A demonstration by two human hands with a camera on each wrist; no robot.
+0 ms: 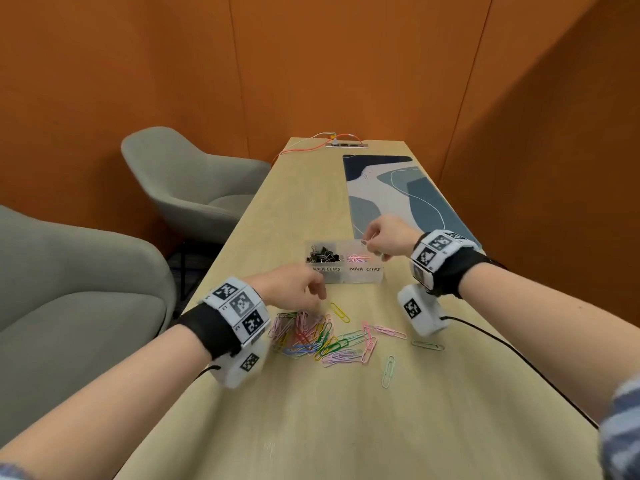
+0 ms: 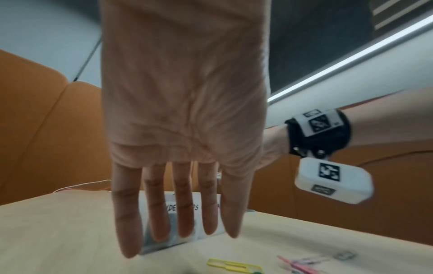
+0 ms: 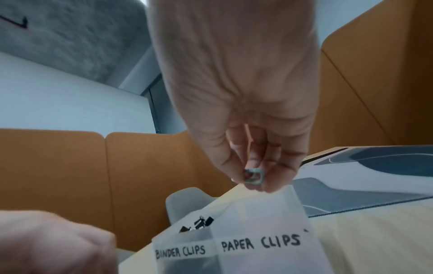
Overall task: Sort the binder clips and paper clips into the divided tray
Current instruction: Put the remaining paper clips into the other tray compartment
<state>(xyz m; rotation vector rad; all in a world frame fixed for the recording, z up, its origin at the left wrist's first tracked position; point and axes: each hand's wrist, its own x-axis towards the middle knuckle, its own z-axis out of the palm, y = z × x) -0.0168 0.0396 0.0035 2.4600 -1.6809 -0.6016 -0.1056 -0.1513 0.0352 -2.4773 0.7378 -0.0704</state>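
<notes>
A translucent divided tray (image 1: 360,277) stands mid-table, labelled BINDER CLIPS on the left and PAPER CLIPS on the right. Black binder clips (image 1: 322,255) fill its left cell and a few pink paper clips (image 1: 358,259) lie in the right one. My right hand (image 1: 375,242) hovers over the right cell and pinches a pale grey-green paper clip (image 3: 254,177) at its fingertips. My left hand (image 1: 304,292) hangs just in front of the tray, above a heap of coloured paper clips (image 1: 318,336), with straight fingers (image 2: 182,207) holding nothing.
Loose paper clips are scattered around the heap, among them a yellow clip (image 1: 340,312) and a pale green clip (image 1: 388,371). A blue patterned mat (image 1: 391,192) lies beyond the tray. Two grey chairs (image 1: 187,181) stand left of the table. A black cable (image 1: 519,358) trails right.
</notes>
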